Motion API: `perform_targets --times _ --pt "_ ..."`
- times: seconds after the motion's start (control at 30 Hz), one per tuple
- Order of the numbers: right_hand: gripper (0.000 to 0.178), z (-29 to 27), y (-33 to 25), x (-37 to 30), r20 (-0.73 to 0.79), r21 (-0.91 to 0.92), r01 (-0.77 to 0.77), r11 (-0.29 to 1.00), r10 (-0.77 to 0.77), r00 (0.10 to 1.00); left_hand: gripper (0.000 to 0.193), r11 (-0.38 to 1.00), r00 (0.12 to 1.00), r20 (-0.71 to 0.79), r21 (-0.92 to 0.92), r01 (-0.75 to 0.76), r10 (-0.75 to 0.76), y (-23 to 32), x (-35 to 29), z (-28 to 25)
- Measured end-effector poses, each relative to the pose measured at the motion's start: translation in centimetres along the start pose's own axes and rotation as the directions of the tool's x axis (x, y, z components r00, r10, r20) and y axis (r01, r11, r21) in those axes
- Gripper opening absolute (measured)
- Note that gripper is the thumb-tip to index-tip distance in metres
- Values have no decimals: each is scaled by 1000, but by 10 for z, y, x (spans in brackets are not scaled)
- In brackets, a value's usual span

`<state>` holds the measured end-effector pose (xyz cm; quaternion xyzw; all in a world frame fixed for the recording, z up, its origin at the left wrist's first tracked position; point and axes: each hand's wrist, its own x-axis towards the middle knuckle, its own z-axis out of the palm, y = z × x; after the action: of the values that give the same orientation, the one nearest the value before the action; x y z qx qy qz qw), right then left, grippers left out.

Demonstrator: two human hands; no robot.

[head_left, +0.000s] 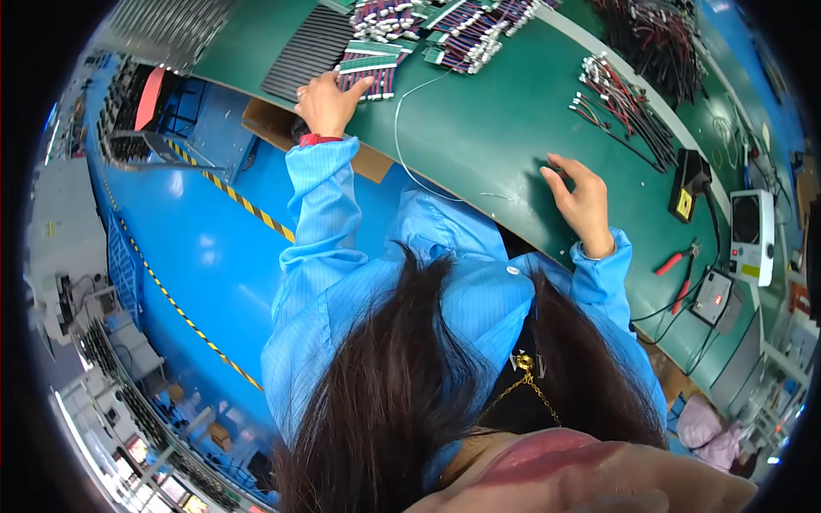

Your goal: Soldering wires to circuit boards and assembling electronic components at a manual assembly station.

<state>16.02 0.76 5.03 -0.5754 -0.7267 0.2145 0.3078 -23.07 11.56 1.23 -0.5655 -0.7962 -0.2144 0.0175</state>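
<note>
My left hand lies at the near edge of the table, its thumb spread from the fingers. It touches a group of green circuit-board strips with red and blue wires, beside a dark ridged tray. Whether its fingertips pinch anything is hard to see. Over the table's near edge, further right, my right hand hovers with thumb and forefinger apart and nothing visible between them. A thin pale wire curves across the green table between my hands.
More wired strips lie at the back. Cable bundles rest at the right, near a soldering-iron stand, red-handled cutters, a small control box and a white device. A cardboard box sits under the table edge.
</note>
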Motion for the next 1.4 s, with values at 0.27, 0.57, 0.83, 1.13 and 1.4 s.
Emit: perform_targets --times 0.27,0.57,0.83,1.13,1.4 --pt "20 -1 11 -20 -81 73 -115 991 121 989 54 688 987 66 -710 151 -148 7 1 9" --pt "18 -2 23 -30 -154 76 -82 994 93 984 17 44 986 70 -996 77 -151 21 4 -10" --pt "18 -21 41 -41 -226 63 -107 992 119 967 30 240 801 449 -892 382 395 126 -55 -43" --pt "14 -58 93 11 -319 -300 -7 954 -93 943 27 546 410 566 -819 178 715 233 -134 34" --pt "14 -43 118 28 -272 -593 -49 804 -143 952 33 481 516 137 -616 -625 846 236 -143 35"
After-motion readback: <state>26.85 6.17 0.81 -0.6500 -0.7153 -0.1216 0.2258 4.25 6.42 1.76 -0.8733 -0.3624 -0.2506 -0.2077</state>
